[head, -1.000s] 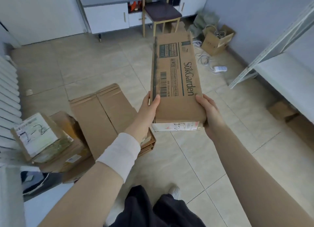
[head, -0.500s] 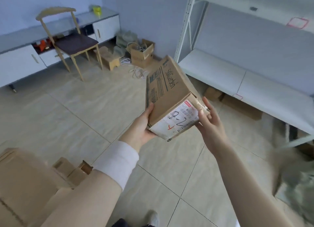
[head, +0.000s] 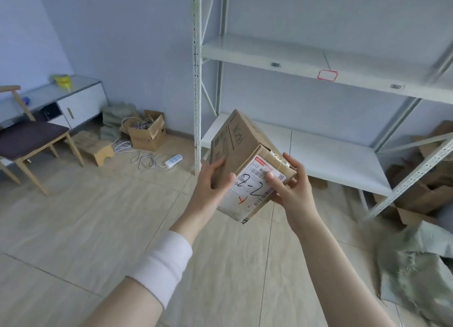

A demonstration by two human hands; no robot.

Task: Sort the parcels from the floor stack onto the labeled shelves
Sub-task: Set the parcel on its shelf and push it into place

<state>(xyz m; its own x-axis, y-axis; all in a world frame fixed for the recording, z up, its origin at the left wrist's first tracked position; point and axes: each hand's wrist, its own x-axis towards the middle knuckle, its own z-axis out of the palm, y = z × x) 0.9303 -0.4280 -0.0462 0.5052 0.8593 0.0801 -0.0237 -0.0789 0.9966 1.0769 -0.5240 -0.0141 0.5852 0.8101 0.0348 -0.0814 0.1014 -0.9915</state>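
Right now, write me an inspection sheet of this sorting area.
Surface: tiled floor; white rack, lower shelf and labelled upper shelf.
Job's things: cardboard parcel, tilted, label marked 2-2, held up before the rack.
Clutter: green sacks at right; cardboard under the rack.
Hands: left hand and right hand both grip the parcel, right thumb on its label.
Cables: white power strip and loose leads on the floor by an open carton.
Surroundings: chair, low cabinet, wooden stool.

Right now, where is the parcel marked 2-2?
In the head view the parcel is at the centre, held by the left hand and right hand, in front of the lower shelf.
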